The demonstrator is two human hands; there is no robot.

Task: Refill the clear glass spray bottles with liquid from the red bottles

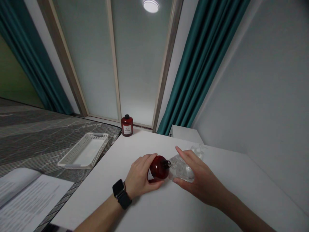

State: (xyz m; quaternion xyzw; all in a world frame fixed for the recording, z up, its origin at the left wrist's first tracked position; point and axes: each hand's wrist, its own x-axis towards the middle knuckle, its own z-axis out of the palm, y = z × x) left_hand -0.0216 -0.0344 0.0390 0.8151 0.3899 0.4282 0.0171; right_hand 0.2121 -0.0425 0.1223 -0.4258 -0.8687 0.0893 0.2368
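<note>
My left hand (pixel 142 175), a dark watch on its wrist, is closed around a dark red bottle (pixel 159 169). The bottle is tilted over the white table, its narrow dark neck pointing right toward my other hand. Part of its white label shows beside my fingers. My right hand (pixel 201 177) is spread, thumb and fingers wide apart, over a crumpled piece of clear plastic (pixel 180 167). The hand partly covers this plastic, and whether it touches it I cannot tell. Between the fingertips and the bottle neck there is a small gap.
Another dark red bottle (pixel 127 126) with a black cap stands at the white table's (pixel 154 209) far left corner. A white perforated basket (pixel 87 151) and an open book (pixel 36 199) lie on the grey patterned surface at left. Behind the table is a white box-like cabinet (pixel 185 133).
</note>
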